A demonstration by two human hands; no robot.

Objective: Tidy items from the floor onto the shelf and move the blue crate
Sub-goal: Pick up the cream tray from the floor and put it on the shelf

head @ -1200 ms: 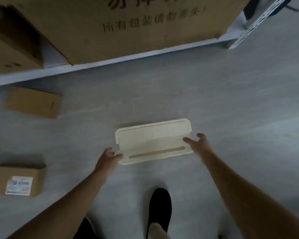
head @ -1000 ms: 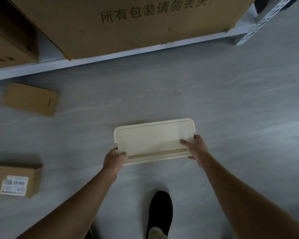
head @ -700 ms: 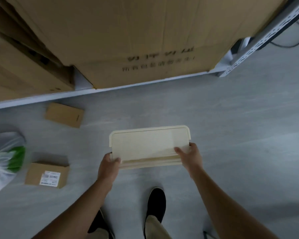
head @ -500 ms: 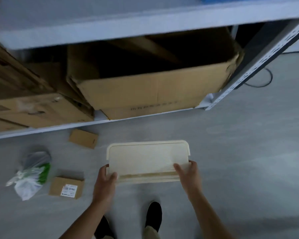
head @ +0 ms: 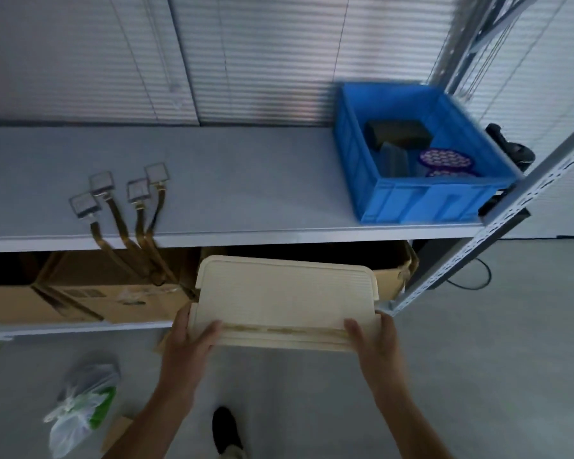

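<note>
— What fills most of the room from where you stand?

— The shelf [head: 246, 180], a grey metal rack with a broad bare board at its upper level. Under that board sit cardboard boxes [head: 106, 293], side by side on the lower level.

— And the blue crate?

— The blue crate [head: 421, 200] stands on the upper board at the far right, hard by the perforated upright [head: 511, 210]. Dark blocks and round purple pieces lie inside; I cannot tell what they are.

— What is the person carrying?

— A cream ribbed tray [head: 285, 296], held flat in the air, near the shelf's front edge, lower than the upper board and in front of the boxes. The left hand [head: 186, 352] grasps its near left corner, thumb on top. The right hand [head: 375, 346] grasps the near right corner the same way. The fingers under the tray are hidden.

— Anything else on the board?

— Four small square parts on amber ribbon cables [head: 123, 207] at the left, their tails drooping over the front edge.

— And on the floor?

— A plastic bag [head: 80, 409] with something green in it, near left, and one dark shoe [head: 226, 429] between the arms.
</note>
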